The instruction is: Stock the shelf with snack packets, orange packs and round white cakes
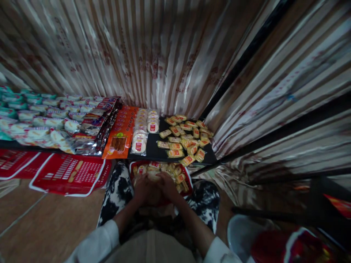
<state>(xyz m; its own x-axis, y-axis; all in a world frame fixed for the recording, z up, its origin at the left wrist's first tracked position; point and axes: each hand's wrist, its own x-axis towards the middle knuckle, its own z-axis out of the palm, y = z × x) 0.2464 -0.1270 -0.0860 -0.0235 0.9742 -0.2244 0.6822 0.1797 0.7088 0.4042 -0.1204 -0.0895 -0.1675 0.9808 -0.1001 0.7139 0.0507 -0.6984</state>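
Note:
A red bag (189, 179) with a pale rim sits between my knees, filled with small wrapped snack packets (181, 178). My left hand (142, 188) reaches into its left half, fingers curled in among the packets. Close beside it, my right hand (168, 185) is bent inward over the middle of the bag. Something pale and rounded shows between the two hands, too dim to name. Just beyond the bag, a dark shelf (156, 155) carries yellow wrapped packets (188, 142) in a loose spread and clear packs of round white crackers (139, 144).
Orange snack bags (119, 135) lie left of the crackers, followed by rows of white-wrapped packs (41, 124). Red printed bags (74, 173) hang from the shelf front. Striped curtain (153, 54) closes off the back. Dark poles (241, 62) slant at right, above a pale bucket (238, 233).

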